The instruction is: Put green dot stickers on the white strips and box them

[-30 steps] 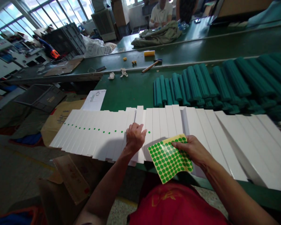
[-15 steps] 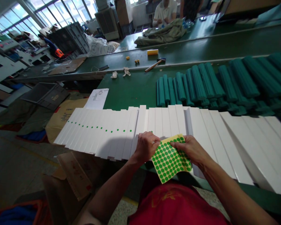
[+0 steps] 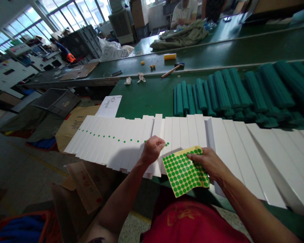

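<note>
The person's left hand is pressing down on the long white strips, fingers half curled, though I cannot tell whether it is pinching a dot; the row of green dots is ending just past it, with none showing further right. The right hand is gripping a yellow-backed sheet of green dot stickers above the strips, near the green counter's near edge. Teal ribbed rolls are lying beyond the strips, while a co-worker is sitting by the far counter, under the factory windows.
</note>
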The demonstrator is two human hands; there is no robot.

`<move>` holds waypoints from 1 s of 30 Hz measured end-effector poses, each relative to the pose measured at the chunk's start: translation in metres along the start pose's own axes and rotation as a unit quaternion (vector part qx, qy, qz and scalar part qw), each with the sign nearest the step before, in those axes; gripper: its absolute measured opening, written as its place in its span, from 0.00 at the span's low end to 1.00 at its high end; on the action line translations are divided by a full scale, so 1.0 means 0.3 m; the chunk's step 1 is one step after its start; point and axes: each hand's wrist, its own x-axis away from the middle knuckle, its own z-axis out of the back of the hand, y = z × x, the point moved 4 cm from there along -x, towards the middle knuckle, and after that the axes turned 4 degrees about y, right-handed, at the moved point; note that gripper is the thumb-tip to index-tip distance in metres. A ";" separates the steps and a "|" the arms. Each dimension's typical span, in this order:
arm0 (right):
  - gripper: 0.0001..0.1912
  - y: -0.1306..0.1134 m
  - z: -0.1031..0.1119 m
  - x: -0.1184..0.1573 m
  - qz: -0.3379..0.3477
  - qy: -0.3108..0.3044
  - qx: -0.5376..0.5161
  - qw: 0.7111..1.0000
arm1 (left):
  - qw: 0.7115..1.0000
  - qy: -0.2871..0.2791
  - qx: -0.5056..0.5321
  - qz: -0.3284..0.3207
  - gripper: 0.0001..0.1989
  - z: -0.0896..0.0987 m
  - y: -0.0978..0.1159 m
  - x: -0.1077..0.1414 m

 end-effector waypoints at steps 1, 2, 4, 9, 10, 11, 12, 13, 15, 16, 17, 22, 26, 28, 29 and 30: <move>0.13 0.001 0.000 0.001 -0.001 -0.001 -0.002 1.000 | 0.999 0.004 0.007 0.041 0.02 0.015 -0.044 -0.026; 0.12 0.001 0.000 0.003 -0.002 -0.002 -0.005 1.000 | 0.997 0.003 0.007 0.078 0.02 0.027 -0.085 -0.050; 0.12 0.000 -0.001 0.008 -0.005 -0.003 -0.010 1.000 | 0.992 -0.008 -0.008 0.127 0.03 0.041 -0.150 -0.088; 0.11 -0.005 0.002 0.017 -0.008 -0.004 -0.014 1.000 | 0.981 -0.025 -0.087 0.170 0.06 0.042 -0.207 -0.128; 0.11 -0.005 0.003 0.017 -0.008 -0.002 -0.015 1.000 | 0.980 -0.025 -0.098 0.174 0.06 0.040 -0.208 -0.130; 0.11 -0.005 0.005 0.016 -0.008 -0.003 -0.016 1.000 | 0.978 -0.025 -0.107 0.177 0.06 0.039 -0.208 -0.132; 0.11 -0.003 0.007 0.015 -0.008 -0.004 -0.017 1.000 | 0.977 -0.025 -0.115 0.179 0.06 0.038 -0.207 -0.134; 0.11 -0.001 0.009 0.013 -0.008 -0.006 -0.018 1.000 | 0.976 -0.025 -0.122 0.180 0.06 0.038 -0.206 -0.137; 0.11 0.004 0.013 0.011 -0.006 -0.010 -0.024 1.000 | 0.973 -0.028 -0.143 0.178 0.06 0.036 -0.203 -0.141; 0.11 0.006 0.015 0.011 -0.005 -0.012 -0.026 1.000 | 0.971 -0.030 -0.160 0.172 0.07 0.035 -0.199 -0.142; 0.11 0.008 0.017 0.011 -0.003 -0.014 -0.028 0.999 | 0.969 -0.035 -0.184 0.162 0.07 0.033 -0.192 -0.142; 0.13 0.000 0.022 0.015 -0.001 -0.011 -0.028 1.000 | 0.921 0.045 -0.382 0.063 0.10 0.042 -0.096 -0.121; 0.13 -0.017 0.026 0.022 -0.002 0.002 -0.029 1.000 | 0.944 -0.006 -0.330 0.018 0.08 0.010 -0.015 -0.078; 0.12 -0.023 0.029 0.025 0.002 0.007 -0.030 1.000 | 0.973 -0.108 -0.206 -0.006 0.10 -0.033 0.014 -0.049; 0.12 -0.024 0.031 0.026 0.003 0.008 -0.032 0.999 | 0.978 -0.145 -0.147 -0.018 0.10 -0.052 0.029 -0.035; 0.12 -0.023 0.033 0.027 0.003 0.010 -0.034 0.999 | 0.980 -0.167 -0.102 -0.028 0.09 -0.068 0.041 -0.022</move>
